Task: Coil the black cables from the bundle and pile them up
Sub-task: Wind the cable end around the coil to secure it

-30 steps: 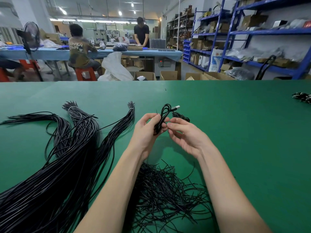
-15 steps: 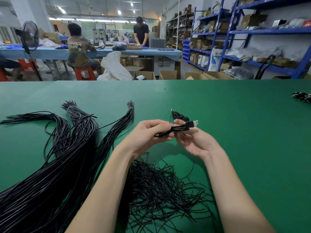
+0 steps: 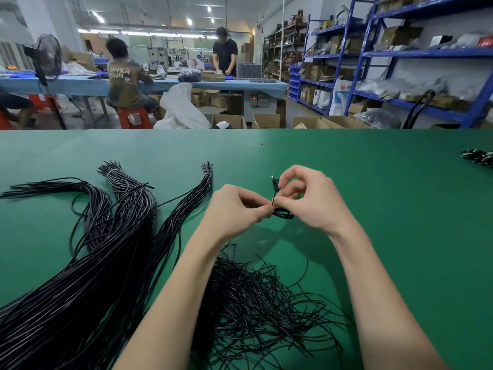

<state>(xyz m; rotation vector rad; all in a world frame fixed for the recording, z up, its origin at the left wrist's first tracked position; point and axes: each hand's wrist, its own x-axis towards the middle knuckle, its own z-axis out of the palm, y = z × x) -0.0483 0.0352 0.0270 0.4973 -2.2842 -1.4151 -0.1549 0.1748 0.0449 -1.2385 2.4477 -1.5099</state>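
Observation:
A small coiled black cable [image 3: 282, 213] hangs between my two hands above the green table [image 3: 373, 209]. My left hand [image 3: 236, 209] pinches the coil at its left side. My right hand [image 3: 306, 198] pinches a thin black tie that sticks up from the coil. Just behind my right fingers lies another coiled cable [image 3: 274, 182] with a plug end. The big bundle of long black cables [image 3: 93, 249] fans across the table's left side, tied with bands near its far tips.
A loose heap of thin black ties [image 3: 256, 297] lies between my forearms. Another small black heap [image 3: 478, 157] sits at the table's far right edge. Beyond the table are people at a blue bench, cardboard boxes and blue shelving.
The coil turned from upright to flat and dropped lower between my hands. My right hand rose over it and now pinches a tie at the coil; the plug end is hidden.

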